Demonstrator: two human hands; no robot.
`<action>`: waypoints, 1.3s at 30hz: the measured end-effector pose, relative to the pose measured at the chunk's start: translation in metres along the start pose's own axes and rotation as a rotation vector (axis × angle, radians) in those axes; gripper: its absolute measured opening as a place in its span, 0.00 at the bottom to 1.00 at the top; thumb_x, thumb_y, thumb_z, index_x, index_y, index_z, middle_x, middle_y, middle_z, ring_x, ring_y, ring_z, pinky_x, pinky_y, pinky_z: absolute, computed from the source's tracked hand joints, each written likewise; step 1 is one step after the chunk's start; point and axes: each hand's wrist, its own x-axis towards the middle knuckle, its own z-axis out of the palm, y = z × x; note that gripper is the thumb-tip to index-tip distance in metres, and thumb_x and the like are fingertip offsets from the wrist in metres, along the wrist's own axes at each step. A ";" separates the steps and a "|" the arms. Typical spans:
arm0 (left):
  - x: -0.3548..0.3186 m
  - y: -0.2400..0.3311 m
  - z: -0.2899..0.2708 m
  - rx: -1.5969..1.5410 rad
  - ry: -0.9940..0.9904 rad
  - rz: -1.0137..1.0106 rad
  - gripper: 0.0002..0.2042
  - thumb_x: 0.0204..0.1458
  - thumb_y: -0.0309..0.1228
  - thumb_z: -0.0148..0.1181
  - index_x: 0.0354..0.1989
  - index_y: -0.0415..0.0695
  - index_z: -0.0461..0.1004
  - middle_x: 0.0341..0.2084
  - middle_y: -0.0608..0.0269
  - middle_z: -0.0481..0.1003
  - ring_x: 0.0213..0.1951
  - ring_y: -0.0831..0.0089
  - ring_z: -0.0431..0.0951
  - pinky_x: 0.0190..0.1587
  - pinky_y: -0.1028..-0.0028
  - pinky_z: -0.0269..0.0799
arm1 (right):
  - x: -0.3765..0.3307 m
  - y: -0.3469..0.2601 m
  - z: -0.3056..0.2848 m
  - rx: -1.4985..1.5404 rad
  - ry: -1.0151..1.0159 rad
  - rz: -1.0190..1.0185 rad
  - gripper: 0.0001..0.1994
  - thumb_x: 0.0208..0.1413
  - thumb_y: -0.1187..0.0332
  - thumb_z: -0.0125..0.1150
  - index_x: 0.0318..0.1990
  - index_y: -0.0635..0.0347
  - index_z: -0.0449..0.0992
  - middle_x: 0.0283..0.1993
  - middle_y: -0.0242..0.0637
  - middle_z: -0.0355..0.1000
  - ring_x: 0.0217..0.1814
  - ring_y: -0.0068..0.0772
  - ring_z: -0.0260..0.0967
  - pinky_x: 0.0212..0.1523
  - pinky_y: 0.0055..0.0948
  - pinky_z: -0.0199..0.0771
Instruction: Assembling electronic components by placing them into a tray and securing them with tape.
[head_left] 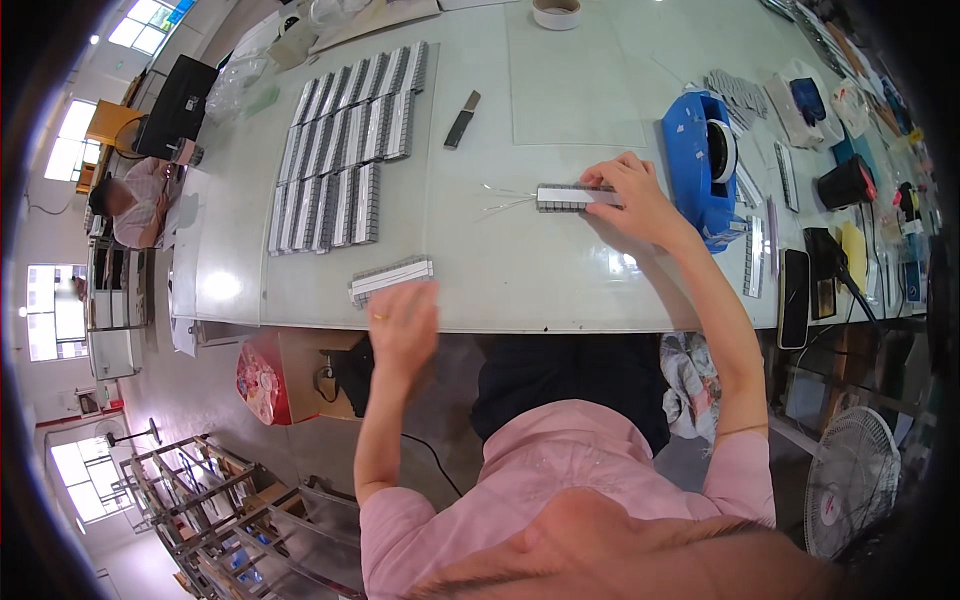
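Note:
My right hand (pixel 632 202) pinches the right end of a flat grey strip with a white band along it (pixel 562 197). Thin bare wires (pixel 508 197) stick out of its left end. My left hand (pixel 403 325) is at the table's front edge, just below a similar grey-and-white strip (pixel 392 280). Motion blurs its fingers, and whether they grip that strip cannot be made out. To the far left, many like strips (pixel 335 150) lie side by side in three rows. A utility knife (pixel 462 120) with a dark handle lies right of these rows.
A blue tape dispenser (pixel 690 170) stands right of my right hand. Beyond it are a phone (pixel 793 298), a black cup (pixel 846 183) and a white container (pixel 803 105). A tape roll (pixel 556 13) sits at the back. Another person (pixel 132 208) sits at far left.

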 end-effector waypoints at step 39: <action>0.064 0.193 0.050 -0.202 -0.374 -0.181 0.44 0.41 0.61 0.71 0.68 0.58 0.67 0.57 0.49 0.62 0.60 0.49 0.62 0.65 0.47 0.56 | -0.135 -0.067 0.026 -0.558 0.289 -0.029 0.16 0.47 0.69 0.69 0.46 0.54 0.82 0.29 0.25 0.65 0.35 0.30 0.65 0.42 0.36 0.59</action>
